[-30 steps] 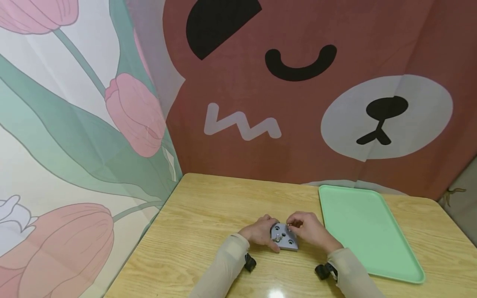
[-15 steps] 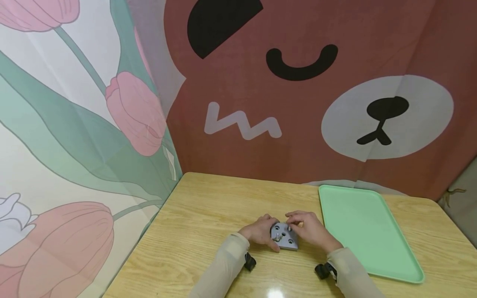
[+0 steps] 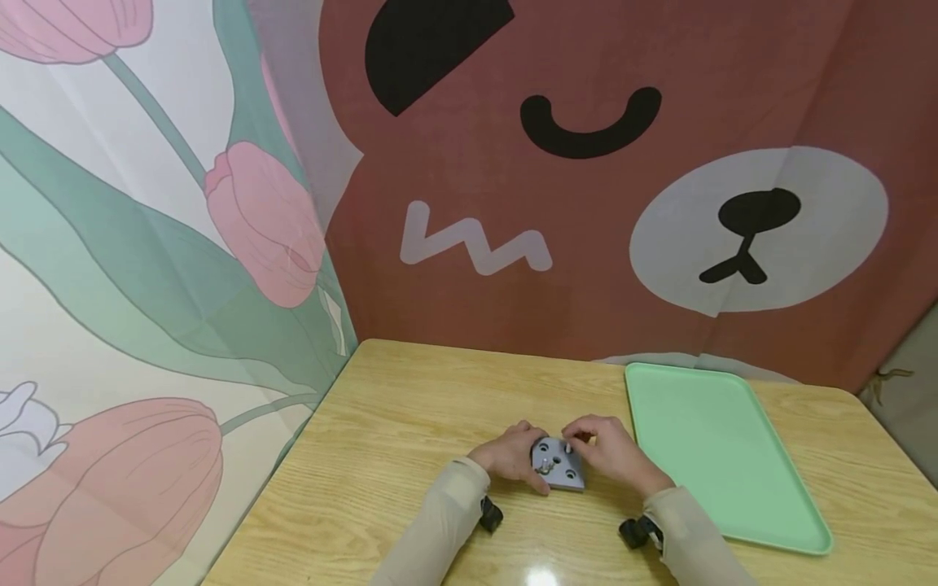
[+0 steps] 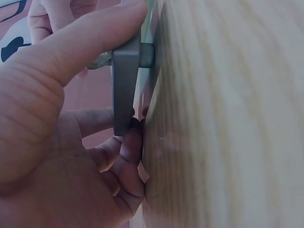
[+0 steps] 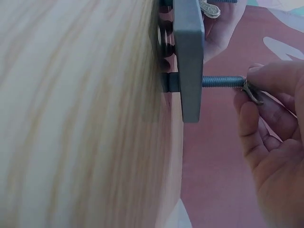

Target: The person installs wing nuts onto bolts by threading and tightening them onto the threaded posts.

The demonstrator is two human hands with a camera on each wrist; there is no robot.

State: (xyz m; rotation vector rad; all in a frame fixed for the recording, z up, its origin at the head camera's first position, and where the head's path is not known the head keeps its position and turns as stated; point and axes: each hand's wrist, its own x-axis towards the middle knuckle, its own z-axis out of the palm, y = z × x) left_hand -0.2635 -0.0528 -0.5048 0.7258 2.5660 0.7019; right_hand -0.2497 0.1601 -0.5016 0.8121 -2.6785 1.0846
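Note:
A grey metal plate (image 3: 558,476) with several round holes stands just off the table on bolt heads (image 4: 147,55). My left hand (image 3: 511,456) grips its left side, thumb along the near edge and fingers curled at the far side. With the right hand (image 3: 610,452) I pinch a wing nut (image 5: 255,94) between thumb and fingers. That nut sits at the tip of a threaded bolt (image 5: 222,81) rising from the plate's far right corner. A second wing nut (image 3: 545,467) is on another bolt near my left thumb. My right fingers partly hide the pinched nut in the head view.
A light green tray (image 3: 725,456) lies at the right of the wooden table (image 3: 410,399). Printed cloths hang behind (image 3: 469,309) and on the left (image 3: 168,342). A black wrist camera (image 3: 491,515) is strapped to the left sleeve, another (image 3: 634,533) to the right.
The right fingers spread a little at the bolt tip, then closed again on the wing nut. My left hand and the plate have stayed in place.

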